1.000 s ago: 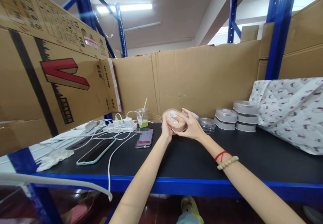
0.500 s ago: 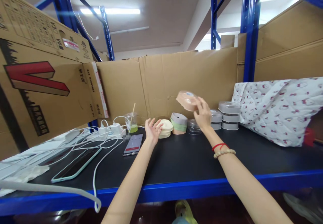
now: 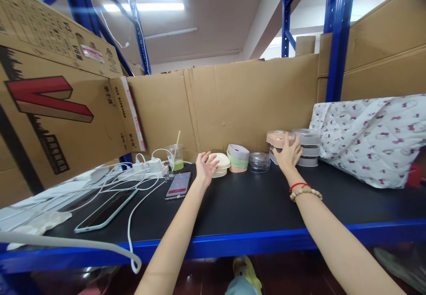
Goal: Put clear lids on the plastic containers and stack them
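My right hand [image 3: 289, 155] has its fingers around the side of a peach round container with a clear lid [image 3: 276, 138]. That container rests on or just over the left pile of grey lidded containers [image 3: 273, 156], partly hidden by my hand. Another pile of grey lidded containers [image 3: 309, 151] stands right beside it. My left hand [image 3: 206, 169] hovers palm up with its fingers apart, holding nothing. Cream round containers [image 3: 221, 162] stand just right of my left hand. Further right are a pile of lavender, green and peach containers [image 3: 238, 158] and clear lids [image 3: 259, 162].
A phone [image 3: 179, 184], a second phone [image 3: 106, 210], white cables and a power strip [image 3: 146, 171] lie on the left. A cup of green drink with a straw [image 3: 177, 164] stands behind. Cardboard [image 3: 249, 100] walls the back. A patterned quilted bag [image 3: 366, 139] sits right.
My right hand has moved right and down with the peach lidded container, from mid-air to the top of the left grey pile. My left hand stays nearly in place, palm up.
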The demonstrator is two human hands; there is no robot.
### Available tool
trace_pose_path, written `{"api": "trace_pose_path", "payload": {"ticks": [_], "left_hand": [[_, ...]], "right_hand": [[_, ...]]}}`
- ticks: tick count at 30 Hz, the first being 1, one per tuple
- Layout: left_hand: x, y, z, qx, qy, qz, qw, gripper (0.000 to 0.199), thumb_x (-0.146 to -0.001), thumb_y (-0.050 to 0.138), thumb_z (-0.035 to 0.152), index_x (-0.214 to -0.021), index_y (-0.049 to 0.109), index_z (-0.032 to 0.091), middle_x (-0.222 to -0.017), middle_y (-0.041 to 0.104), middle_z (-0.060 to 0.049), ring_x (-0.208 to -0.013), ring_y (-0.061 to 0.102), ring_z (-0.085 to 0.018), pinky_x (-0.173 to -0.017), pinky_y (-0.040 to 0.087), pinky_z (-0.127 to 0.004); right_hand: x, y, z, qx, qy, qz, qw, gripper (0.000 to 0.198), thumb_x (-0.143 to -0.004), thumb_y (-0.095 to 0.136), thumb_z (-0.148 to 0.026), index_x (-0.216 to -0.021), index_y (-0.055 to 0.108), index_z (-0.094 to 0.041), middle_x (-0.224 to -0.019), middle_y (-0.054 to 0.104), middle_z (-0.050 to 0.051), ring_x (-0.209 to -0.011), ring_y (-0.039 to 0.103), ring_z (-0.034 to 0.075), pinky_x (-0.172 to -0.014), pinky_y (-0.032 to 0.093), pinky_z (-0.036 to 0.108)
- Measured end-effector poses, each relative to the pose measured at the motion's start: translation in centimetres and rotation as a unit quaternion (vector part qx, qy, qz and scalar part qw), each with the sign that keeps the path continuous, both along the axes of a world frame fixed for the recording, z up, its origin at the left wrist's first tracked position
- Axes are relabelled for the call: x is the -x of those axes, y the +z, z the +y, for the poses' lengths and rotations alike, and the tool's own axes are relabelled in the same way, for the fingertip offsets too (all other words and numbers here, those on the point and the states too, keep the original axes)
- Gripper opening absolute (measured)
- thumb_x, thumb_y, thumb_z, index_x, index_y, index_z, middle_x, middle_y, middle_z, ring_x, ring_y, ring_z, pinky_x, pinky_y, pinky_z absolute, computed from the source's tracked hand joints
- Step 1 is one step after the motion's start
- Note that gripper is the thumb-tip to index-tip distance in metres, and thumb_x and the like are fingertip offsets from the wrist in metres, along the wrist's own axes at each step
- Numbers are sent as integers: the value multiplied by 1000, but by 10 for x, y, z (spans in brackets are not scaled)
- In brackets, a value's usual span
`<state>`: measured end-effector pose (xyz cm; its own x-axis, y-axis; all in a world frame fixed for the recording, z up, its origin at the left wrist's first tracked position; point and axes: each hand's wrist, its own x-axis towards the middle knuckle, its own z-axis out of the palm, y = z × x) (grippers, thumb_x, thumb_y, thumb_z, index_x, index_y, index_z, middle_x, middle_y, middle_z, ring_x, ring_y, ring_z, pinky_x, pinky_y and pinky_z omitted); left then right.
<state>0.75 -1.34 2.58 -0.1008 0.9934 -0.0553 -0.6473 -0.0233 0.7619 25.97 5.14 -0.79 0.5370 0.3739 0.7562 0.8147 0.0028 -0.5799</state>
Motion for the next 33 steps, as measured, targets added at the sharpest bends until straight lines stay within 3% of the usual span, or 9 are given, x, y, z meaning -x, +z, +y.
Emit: {"api": "trace_pose_path", "payload": {"ticks": [4,8,13,18,23,27,30,33], "left_hand": [[-5,-4,4,-46,49,77,995,12,-81,42,20,-85,52,14,-65,58,-1,-46,52,-8,-46,36,-18],[-8,-8,8,-78,105,134,982,5,-73,49,16,-76,52,13,-62,54,2,-44,48,-6,-44,32,-16],[-9,-8,8,-66,91,130,985,6,-72,50,18,-75,52,13,-63,54,2,-43,49,-6,-44,32,-17],[-10,-7,6,-67,81,135,985,5,-73,49,16,-75,52,13,-63,54,2,-42,48,-6,-42,32,-17],[-11,-7,6,-79,84,144,983,5,-73,49,17,-74,52,13,-64,53,2,-42,48,-6,-42,32,-17],[-12,-8,8,-80,87,168,979,5,-74,49,17,-72,51,14,-65,53,2,-43,46,-6,-43,32,-18],[-11,-10,10,-79,126,235,961,5,-75,50,18,-71,52,15,-69,55,0,-48,48,-7,-49,36,-20],[-8,-15,12,-83,196,383,899,4,-74,52,15,-74,56,16,-79,59,-3,-69,57,-13,-68,44,-26]], "right_hand": [[2,1,-1,-5,-17,28,999,53,-80,49,-35,-129,48,-13,-135,30,22,-127,28,35,-102,22,57],[2,4,-3,-8,-25,39,999,51,-78,52,-35,-121,50,-7,-134,34,25,-126,30,35,-103,23,53],[3,5,1,-31,-11,31,999,54,-74,54,-29,-121,44,-4,-133,37,26,-123,34,34,-101,27,51],[5,10,-4,-11,-17,61,998,46,-74,56,-32,-113,48,-9,-131,37,23,-113,42,35,-93,33,50],[5,12,-8,6,-18,66,998,25,-77,53,-30,-97,54,-14,-130,35,20,-111,40,33,-90,33,48],[9,11,-7,19,-21,74,997,26,-76,53,-27,-99,54,-13,-131,31,20,-116,36,35,-92,31,48],[12,12,-9,19,-25,90,995,36,-75,52,-26,-108,50,-9,-133,30,23,-118,35,36,-94,30,49],[17,15,-12,17,-32,94,995,50,-74,51,-25,-119,44,-4,-133,30,26,-121,33,37,-97,28,50]]}}
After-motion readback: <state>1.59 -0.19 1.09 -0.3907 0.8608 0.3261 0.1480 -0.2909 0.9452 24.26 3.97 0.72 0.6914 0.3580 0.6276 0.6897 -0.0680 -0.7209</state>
